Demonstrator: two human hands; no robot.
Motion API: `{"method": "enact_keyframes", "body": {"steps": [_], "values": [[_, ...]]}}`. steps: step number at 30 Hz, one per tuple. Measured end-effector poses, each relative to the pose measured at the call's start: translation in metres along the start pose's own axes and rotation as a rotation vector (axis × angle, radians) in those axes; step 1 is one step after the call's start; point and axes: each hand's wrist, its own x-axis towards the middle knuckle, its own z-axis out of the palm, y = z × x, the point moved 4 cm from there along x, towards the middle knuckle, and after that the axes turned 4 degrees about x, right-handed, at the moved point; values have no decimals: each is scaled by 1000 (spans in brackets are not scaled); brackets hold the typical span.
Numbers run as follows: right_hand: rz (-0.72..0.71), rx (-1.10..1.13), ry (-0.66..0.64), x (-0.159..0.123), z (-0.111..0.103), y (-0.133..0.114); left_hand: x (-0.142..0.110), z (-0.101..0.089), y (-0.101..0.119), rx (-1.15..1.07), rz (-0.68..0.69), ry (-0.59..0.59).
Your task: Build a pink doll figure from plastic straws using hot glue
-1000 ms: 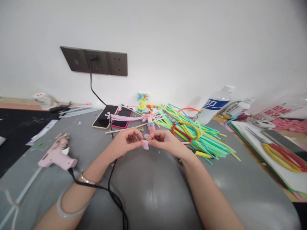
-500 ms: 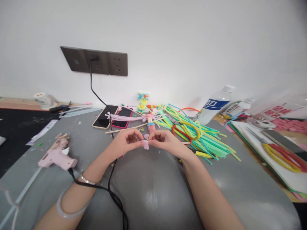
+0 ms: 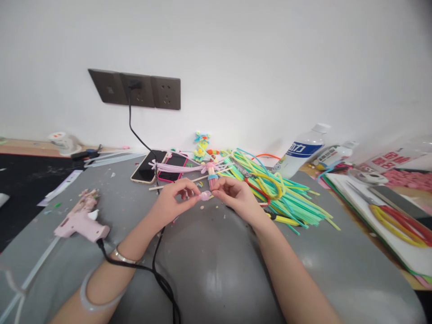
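Observation:
My left hand (image 3: 178,201) pinches a small pink looped pipe-cleaner piece (image 3: 205,195) between thumb and forefinger above the grey table. My right hand (image 3: 236,198) is closed at the fingertips just right of that piece. A thin yellowish bit shows near those fingertips, but what they hold is too small to make out. Behind the hands lies a pink pipe-cleaner bundle (image 3: 212,176) with a blue band round it. Long pink pipe cleaners (image 3: 180,168) stretch left from it across two phones. A pile of green and yellow pipe cleaners (image 3: 293,202) lies beside my right hand.
On the left lies a pink glue gun (image 3: 82,222), its black cord (image 3: 135,266) passing by my left forearm. A phone (image 3: 148,167), a small yellow-and-blue figure (image 3: 201,146) and a bottle (image 3: 300,150) stand or lie toward the wall. Scissors (image 3: 398,222) rest on papers at right.
The pink piece has turned between my fingers and now shows a rounder, flatter side. My right fingertips have shifted slightly up and away from it. The view has tilted a little.

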Motion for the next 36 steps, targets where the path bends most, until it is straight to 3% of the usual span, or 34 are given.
{"method": "enact_keyframes", "body": {"steps": [3, 6, 15, 28, 36], "values": [[-98, -54, 72, -1, 3, -5, -1, -4, 7, 106, 205, 110], [-165, -149, 165, -3, 1, -9, -3, -6, 11, 178, 309, 155], [-230, -270, 328, -4, -14, -11, -5, -7, 12, 240, 402, 196], [-250, -213, 227, -2, -13, -12, -4, -11, 13, 237, 353, 277], [-258, -39, 99, -1, -7, -13, -4, -11, 11, 225, 324, 275]]}}
